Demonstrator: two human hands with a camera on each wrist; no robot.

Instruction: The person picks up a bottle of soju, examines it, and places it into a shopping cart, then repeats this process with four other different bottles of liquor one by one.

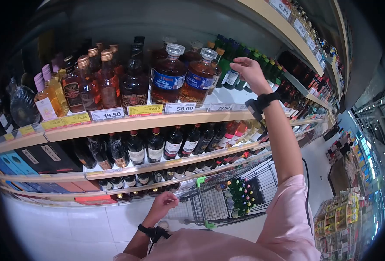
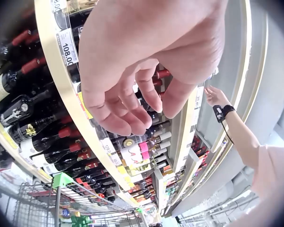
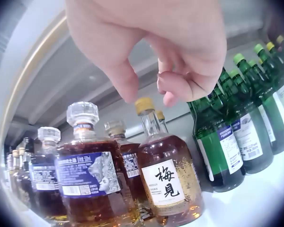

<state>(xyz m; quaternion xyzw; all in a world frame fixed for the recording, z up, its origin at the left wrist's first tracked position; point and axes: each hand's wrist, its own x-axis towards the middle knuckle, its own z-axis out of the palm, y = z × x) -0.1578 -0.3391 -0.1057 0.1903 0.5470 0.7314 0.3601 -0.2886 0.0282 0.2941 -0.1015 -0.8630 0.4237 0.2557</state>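
My right hand [image 1: 250,71] is raised over the upper shelf, fingers bent and nothing held. In the right wrist view, its thumb and fingertips are right above the gold cap of an amber bottle with a white label [image 3: 166,182]. Green bottles [image 3: 220,149] stand to the right of that bottle. On its left are squat whisky bottles [image 3: 92,170] with glass stoppers and blue labels. My left hand [image 1: 163,205] hangs low beside the cart, its fingers loosely curled around nothing. Wine bottles fill the shelves behind it in the left wrist view.
A shopping cart [image 1: 210,204] with green corners stands below, carrying several green bottles [image 1: 240,195]. The wooden shelf edge [image 1: 144,121] bears price tags. Lower shelves hold wine bottles [image 1: 173,143] and boxes. Another shelf [image 1: 283,32] overhangs at the upper right.
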